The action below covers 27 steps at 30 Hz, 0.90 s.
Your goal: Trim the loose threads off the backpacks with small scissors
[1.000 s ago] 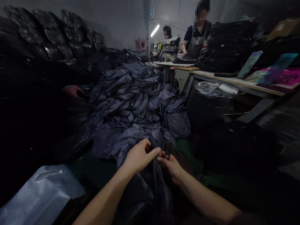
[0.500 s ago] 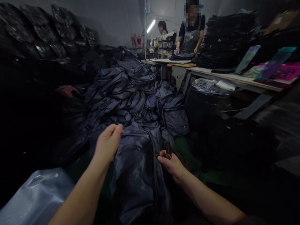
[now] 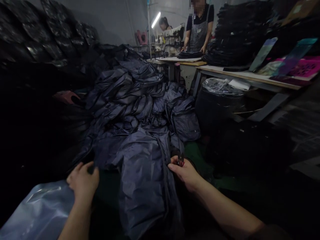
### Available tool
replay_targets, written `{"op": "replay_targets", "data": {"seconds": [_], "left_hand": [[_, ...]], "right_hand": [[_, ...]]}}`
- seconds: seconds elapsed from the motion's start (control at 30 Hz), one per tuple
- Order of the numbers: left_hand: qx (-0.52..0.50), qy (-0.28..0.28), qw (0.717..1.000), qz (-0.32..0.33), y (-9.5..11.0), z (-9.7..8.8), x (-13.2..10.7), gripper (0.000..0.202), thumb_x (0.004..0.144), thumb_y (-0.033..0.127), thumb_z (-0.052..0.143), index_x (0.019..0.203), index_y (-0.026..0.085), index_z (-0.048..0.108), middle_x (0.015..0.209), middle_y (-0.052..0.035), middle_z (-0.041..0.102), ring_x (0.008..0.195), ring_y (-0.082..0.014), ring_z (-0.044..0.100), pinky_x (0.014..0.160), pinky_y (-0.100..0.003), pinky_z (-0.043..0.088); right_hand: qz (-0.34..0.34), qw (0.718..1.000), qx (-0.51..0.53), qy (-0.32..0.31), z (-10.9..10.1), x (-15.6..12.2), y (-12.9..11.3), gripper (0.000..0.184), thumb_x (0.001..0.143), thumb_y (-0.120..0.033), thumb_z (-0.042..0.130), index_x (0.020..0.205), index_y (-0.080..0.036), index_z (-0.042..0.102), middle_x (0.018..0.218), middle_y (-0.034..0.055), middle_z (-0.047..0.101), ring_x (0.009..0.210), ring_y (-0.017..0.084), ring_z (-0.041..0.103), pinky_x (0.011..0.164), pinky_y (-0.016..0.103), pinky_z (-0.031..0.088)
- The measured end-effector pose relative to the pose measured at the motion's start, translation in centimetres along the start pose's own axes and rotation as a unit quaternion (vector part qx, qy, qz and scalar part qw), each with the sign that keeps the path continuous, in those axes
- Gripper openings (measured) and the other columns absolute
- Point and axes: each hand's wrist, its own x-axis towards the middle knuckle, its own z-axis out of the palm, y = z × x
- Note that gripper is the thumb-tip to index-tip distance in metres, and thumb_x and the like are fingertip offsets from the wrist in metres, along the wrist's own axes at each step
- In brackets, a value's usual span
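A navy fabric bag (image 3: 142,180) with a seamed edge hangs in front of me, its cloth wrinkled. At its right edge, my right hand (image 3: 186,173) pinches the cloth between thumb and fingers. Small thread snips (image 3: 180,160) with a red part are tucked in that same hand, dark blades pointing up. Off to the left, my left hand (image 3: 83,180) holds nothing; its thumb stands apart from the curved fingers. It is beside the top corner of a shiny grey-blue plastic bag (image 3: 45,206).
A large heap of navy bags (image 3: 130,86) lies ahead. Tables (image 3: 262,78) with dark stacks (image 3: 242,36) run along the right. A co-worker (image 3: 198,30) stands behind them, another person sits at a sewing machine (image 3: 175,35). Plastic-wrapped bundles (image 3: 50,30) line the left.
My left hand has moved away from the navy bag's top left, down and left towards the plastic bag, its fingers now spread. My right hand keeps its grip.
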Motion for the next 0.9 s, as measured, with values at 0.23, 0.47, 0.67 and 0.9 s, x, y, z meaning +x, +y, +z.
{"op": "replay_targets", "data": {"seconds": [0.23, 0.47, 0.67, 0.9], "left_hand": [[-0.196, -0.258, 0.933, 0.157, 15.7, 0.1, -1.5, 0.039, 0.077, 0.037, 0.059, 0.113, 0.023, 0.054, 0.101, -0.0050, 0.062, 0.080, -0.0179, 0.061, 0.076, -0.031, 0.049], [-0.196, -0.400, 0.879, 0.168, 17.9, 3.7, -2.9, 0.024, 0.077, 0.029, 0.055, 0.099, 0.020, 0.053, 0.070, 0.0025, 0.059, 0.062, -0.0151, 0.057, 0.057, -0.025, 0.041], [-0.105, -0.388, 0.883, 0.243, 17.8, 2.5, -0.9, 0.015, 0.076, 0.024, 0.052, 0.083, 0.021, 0.065, 0.075, -0.0014, 0.062, 0.067, -0.0167, 0.057, 0.060, -0.026, 0.041], [-0.146, -0.402, 0.870, 0.244, 19.5, 0.6, -0.2, 0.014, 0.075, 0.024, 0.051, 0.077, 0.021, 0.065, 0.074, -0.0006, 0.063, 0.066, -0.0161, 0.056, 0.059, -0.025, 0.040]], "right_hand": [[-0.050, 0.998, -0.020, -0.018, 0.2, -0.2, 0.0, 0.031, 0.066, -0.039, 0.075, 0.078, -0.018, 0.056, 0.068, -0.0039, 0.050, 0.062, 0.010, 0.045, 0.062, 0.024, 0.035], [-0.100, 0.979, -0.175, 0.027, -0.4, -1.4, -1.7, 0.032, 0.073, -0.042, 0.068, 0.090, -0.018, 0.056, 0.077, 0.0000, 0.057, 0.073, 0.015, 0.053, 0.070, 0.028, 0.042], [-0.131, 0.882, -0.442, 0.093, 0.4, -4.1, -3.9, 0.032, 0.085, -0.047, 0.051, 0.107, -0.023, 0.052, 0.097, 0.0053, 0.063, 0.088, 0.020, 0.059, 0.076, 0.033, 0.043], [-0.194, 0.775, -0.595, 0.083, 2.2, -5.3, -4.9, 0.023, 0.088, -0.031, 0.049, 0.107, -0.020, 0.054, 0.099, 0.0080, 0.062, 0.085, 0.022, 0.060, 0.072, 0.033, 0.044]]}}
